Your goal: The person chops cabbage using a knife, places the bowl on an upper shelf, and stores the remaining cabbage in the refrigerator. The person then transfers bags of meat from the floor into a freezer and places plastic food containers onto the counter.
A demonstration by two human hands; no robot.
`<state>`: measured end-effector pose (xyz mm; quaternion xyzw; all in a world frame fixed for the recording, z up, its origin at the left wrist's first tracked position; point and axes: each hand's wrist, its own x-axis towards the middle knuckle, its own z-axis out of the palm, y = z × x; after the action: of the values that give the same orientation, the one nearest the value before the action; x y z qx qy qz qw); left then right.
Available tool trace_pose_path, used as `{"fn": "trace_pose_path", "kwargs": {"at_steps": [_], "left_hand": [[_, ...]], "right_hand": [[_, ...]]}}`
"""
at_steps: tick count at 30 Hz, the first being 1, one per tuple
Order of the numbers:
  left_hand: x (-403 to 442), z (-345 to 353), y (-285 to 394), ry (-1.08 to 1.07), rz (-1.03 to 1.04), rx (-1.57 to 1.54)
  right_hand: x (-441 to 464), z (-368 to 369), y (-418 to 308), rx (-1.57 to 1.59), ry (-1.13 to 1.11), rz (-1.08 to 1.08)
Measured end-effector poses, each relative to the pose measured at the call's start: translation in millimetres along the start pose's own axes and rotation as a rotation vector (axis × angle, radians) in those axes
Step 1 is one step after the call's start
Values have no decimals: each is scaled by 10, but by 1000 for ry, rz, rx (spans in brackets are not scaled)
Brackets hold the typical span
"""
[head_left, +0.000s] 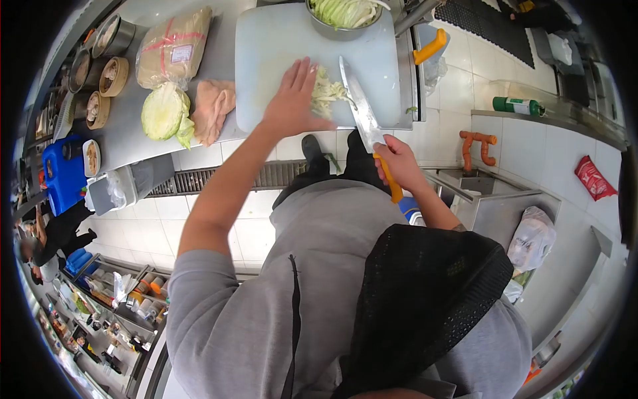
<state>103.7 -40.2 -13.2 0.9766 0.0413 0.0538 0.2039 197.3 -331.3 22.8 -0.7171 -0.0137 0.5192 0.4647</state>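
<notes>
While right fingers (391,150) wrap yellow-handled steel knife (361,103), left fingers (297,76) together, thumb splayed beside pale cabbage shreds (327,93).

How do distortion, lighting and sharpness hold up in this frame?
Head view: strong fisheye bending, black corners, steel counter curving at left; head view: bright floor tiles, yet left hand, right hand and knife are readable; head view: lower-left background clutter is too small to tell apart.

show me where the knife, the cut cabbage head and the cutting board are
Knife (365,114): head view, on the blade.
Cut cabbage head (161,113): head view, on its pale cut face.
Cutting board (271,50): head view, on a bare part of its surface.
</notes>
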Motion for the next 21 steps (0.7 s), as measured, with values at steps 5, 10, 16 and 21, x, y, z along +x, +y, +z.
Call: {"fn": "trace_pose_path", "kwargs": {"at_steps": [5,10,16,21], "left_hand": [[256,223,327,219,-347,-94],[410,488,468,470,-361,-163],[428,545,388,599,-402,-301],[412,516,361,672,-430,-374]], "right_hand": [[145,364,-51,-10,0,-48],[243,633,-92,13,-7,-67],[331,903,-37,33,-57,-82],[337,925,-77,80,-116,-114]]}}
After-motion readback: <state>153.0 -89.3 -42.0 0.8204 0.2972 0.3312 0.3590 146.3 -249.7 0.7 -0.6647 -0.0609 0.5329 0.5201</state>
